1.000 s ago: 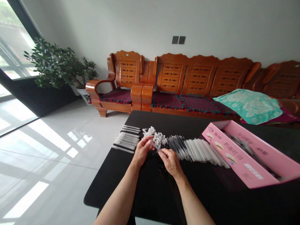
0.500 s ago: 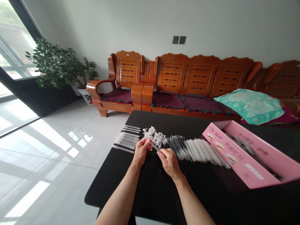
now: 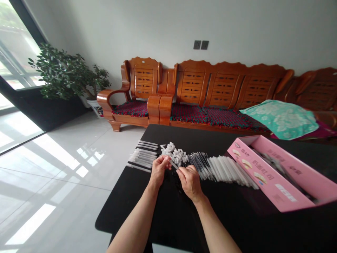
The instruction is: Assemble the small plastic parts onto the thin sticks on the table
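Over the black table (image 3: 168,218), my left hand (image 3: 158,169) and my right hand (image 3: 189,180) are both closed on one thin clear pen tube (image 3: 173,164), which spans the gap between them. Just beyond my fingers lies a heap of small white caps (image 3: 175,153). A long row of clear and white tubes (image 3: 223,169) stretches to the right of my right hand. To the left of my left hand, several white capped pens (image 3: 143,154) lie side by side near the table's left edge. Small dark parts (image 3: 177,180) sit under my hands, too small to name.
An open pink cardboard box (image 3: 273,182) lies at the right of the table. Behind it stand a wooden sofa (image 3: 226,88) with a teal cloth (image 3: 281,121) and a wooden armchair (image 3: 134,91). A potted plant (image 3: 65,75) and shiny tiled floor (image 3: 52,168) are at the left.
My hands have drawn a little closer together on the tube, the right hand shifting slightly up and left. Nothing else on the table has moved.
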A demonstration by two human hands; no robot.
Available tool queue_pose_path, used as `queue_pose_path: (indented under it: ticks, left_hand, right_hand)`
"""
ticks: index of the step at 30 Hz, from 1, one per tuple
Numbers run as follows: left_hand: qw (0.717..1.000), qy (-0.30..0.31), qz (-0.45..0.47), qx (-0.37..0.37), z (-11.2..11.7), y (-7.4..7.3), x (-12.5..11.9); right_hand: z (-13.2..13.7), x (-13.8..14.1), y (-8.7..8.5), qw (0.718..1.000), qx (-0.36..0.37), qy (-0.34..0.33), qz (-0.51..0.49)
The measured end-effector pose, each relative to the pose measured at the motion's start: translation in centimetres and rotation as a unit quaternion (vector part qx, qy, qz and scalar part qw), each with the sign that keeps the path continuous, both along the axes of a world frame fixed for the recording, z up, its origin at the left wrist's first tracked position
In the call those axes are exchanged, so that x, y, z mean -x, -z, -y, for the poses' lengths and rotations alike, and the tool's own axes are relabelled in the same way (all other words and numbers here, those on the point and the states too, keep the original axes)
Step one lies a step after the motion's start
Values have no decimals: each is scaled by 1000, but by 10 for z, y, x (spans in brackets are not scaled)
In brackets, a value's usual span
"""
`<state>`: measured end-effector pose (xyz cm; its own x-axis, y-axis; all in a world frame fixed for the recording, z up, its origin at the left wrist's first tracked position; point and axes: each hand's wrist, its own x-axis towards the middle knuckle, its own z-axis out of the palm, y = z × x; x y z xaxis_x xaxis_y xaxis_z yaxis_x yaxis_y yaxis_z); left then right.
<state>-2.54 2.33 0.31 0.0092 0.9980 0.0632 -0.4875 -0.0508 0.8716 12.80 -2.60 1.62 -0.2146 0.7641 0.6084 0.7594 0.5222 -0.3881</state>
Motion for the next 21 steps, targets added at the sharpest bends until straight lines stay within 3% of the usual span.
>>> queue_pose_path:
  ticks: [5,10,13,17,21]
  left_hand:
    - [999,29,-8,-21,0,-1,0]
    - [1000,-15,-20,7,2,0,-4]
    - [999,-29,-24,10,3,-1,-2]
    - [1000,21,7,-7,2,-3,2]
    - [997,75,19,-27,4,-4,-1]
  right_hand:
    - [0,-5,5,996,79,-13,-45]
    - [2,2,-1,999,-37,14,36]
    - [3,5,-3,997,-53,17,54]
    - [2,0,-3,998,46,-9,-50]
    - [-1,-5,-2,978,143,-65,-139]
